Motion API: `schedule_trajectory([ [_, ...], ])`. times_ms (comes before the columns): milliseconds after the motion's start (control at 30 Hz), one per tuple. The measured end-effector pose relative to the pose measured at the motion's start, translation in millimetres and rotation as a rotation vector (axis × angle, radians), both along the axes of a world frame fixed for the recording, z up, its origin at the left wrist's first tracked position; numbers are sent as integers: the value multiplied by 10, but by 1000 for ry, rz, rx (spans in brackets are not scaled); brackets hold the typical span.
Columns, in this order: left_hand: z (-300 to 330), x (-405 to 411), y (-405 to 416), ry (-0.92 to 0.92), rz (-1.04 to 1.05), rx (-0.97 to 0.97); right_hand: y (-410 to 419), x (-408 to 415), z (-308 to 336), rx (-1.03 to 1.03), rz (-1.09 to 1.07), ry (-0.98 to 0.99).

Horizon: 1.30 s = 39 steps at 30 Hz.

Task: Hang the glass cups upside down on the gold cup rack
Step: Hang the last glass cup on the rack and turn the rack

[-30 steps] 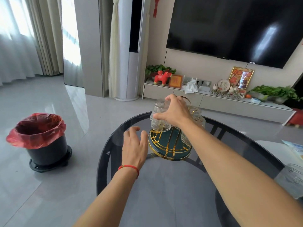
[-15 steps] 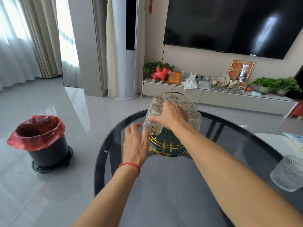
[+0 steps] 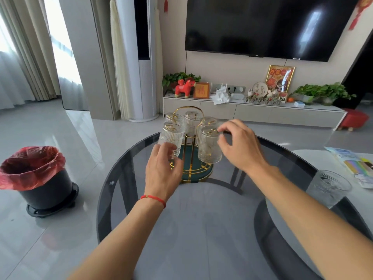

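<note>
Left hand (image 3: 163, 168) curls loosely at the gold cup rack (image 3: 194, 166) base; right hand (image 3: 240, 146), fingers open, touches a glass cup (image 3: 209, 145) hanging mouth-down, axis near upright.

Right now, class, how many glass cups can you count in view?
6: five hang upside down on the gold rack, front-left, front-right, back-left, back-middle, back-right; one stands upright at the table's right. More may be hidden.
</note>
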State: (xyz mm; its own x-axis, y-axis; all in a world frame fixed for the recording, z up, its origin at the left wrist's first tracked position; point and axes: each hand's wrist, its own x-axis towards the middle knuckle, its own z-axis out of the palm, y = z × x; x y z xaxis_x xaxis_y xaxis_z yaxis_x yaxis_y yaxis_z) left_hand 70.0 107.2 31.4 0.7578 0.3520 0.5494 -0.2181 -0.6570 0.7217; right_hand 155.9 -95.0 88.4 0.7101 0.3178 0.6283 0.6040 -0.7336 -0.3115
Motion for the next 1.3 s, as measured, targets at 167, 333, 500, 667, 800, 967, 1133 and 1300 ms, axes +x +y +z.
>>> schedule_trajectory([
  [167, -157, -156, -471, 84, -291, 145, -1179, -72, -441, -117, -374, 195],
  [333, -569, -150, -1047, 312, -517, 421, -2174, -88, -583, -472, -761, 496],
  [500, -722, -42, -1362, 476, -538, 500, -2580, -45, -617, -198, -639, 703],
  [667, -711, -2, -1354, 581, -533, 501, -2507, -78, -509, -211, -523, 773],
  [800, -659, -11, -1330, 629, -537, 419, -2154, -309, -421, -224, -348, 766],
  [967, -590, -169, -1333, 538, -583, 213, -1529, -591, -398, -29, -150, 815],
  [1133, -382, -388, -895, 488, -703, -353, -1053, -739, -363, 396, 93, 1091],
  [1300, -73, -461, -348, 368, -654, -436, -741, -775, -183, 150, 271, 1132],
])
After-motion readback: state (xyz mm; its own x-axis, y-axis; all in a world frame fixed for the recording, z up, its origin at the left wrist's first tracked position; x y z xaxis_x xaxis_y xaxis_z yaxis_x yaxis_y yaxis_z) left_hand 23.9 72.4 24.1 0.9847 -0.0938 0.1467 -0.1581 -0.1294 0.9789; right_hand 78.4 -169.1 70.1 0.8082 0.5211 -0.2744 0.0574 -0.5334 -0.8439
